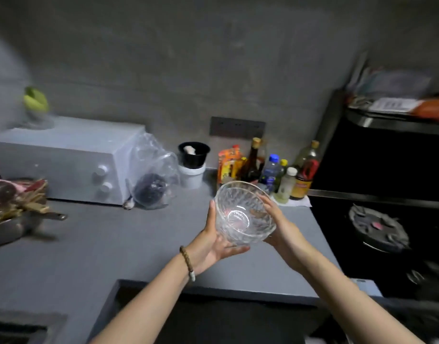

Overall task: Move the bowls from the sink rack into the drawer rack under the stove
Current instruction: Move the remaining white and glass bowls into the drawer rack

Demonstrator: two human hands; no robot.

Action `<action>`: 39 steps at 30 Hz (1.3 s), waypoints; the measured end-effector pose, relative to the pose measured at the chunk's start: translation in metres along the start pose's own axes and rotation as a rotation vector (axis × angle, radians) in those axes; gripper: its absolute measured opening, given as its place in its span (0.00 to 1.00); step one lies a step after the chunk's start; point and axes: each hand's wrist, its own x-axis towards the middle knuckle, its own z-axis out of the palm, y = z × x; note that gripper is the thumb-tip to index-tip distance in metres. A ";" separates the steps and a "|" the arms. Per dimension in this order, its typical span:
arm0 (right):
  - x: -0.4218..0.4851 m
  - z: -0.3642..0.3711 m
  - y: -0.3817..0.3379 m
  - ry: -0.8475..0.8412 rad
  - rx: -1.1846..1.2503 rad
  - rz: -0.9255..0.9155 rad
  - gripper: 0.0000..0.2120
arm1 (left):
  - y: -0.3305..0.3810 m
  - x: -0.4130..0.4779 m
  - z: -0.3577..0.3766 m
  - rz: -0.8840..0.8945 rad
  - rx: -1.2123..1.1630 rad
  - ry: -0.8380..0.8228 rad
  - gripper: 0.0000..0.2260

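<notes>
Glass, clear and cut in a diamond pattern: where is the glass bowl [244,214]? — Desk

KITCHEN: Held in the air between two bare hands above the grey tabletop [114,244], tilted so that its mouth faces the camera. It hangs just in front of a cluster of bottles [270,170] and to the left of the black stove [377,227]. — Photographer

And each grip? — Desk

The left grip [213,242] is clamped on the bowl, thumb upright along its left side and fingers laid beneath the base; a beaded bracelet [187,263] circles that wrist. The right grip [281,227] is clamped on it too, cupping the right side with fingertips near the rim. — Photographer

What else is in frame? — Desk

A white oven [64,157] with two knobs stands at back left against the grey wall [213,58], with a clear plastic bag [154,177] holding something dark just beside its right end. Next to that, a black cup [193,155] sits in a white cup [191,177] (its contents are too blurred to name). A dark socket plate [237,126] is fixed to the wall above the bottles. At far left a metal pan [10,232] holds utensils [27,204], blurred. — Photographer
</notes>
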 end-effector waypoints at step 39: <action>-0.145 -0.525 0.123 0.018 -0.598 -0.016 0.12 | -0.360 0.243 0.398 -0.338 -0.014 -0.118 0.42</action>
